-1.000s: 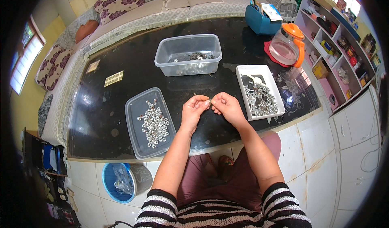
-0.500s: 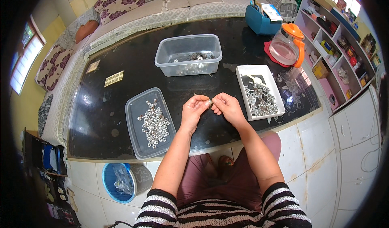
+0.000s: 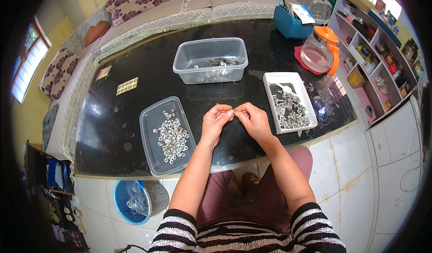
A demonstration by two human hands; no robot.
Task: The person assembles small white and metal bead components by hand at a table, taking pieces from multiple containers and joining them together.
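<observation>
Left hand (image 3: 216,121) and right hand (image 3: 253,120) pinch a tiny piece (image 3: 233,111) mid-frame, seemingly unfinished, with rings (image 3: 173,138) centre-left and metal bits (image 3: 293,111) centre-right untouched.

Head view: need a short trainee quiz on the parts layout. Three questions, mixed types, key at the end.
1. True or false: the left hand and right hand are close together, between the shallow clear tray and the white box.
2. How do the small metal rings lie in the shallow clear tray? A) in one straight row; B) in a loose cluster; C) in a tall stack.
3. Which clear container sits just beyond the hands?

Key: 1. True. 2. B. 3. The clear plastic tub.
</observation>
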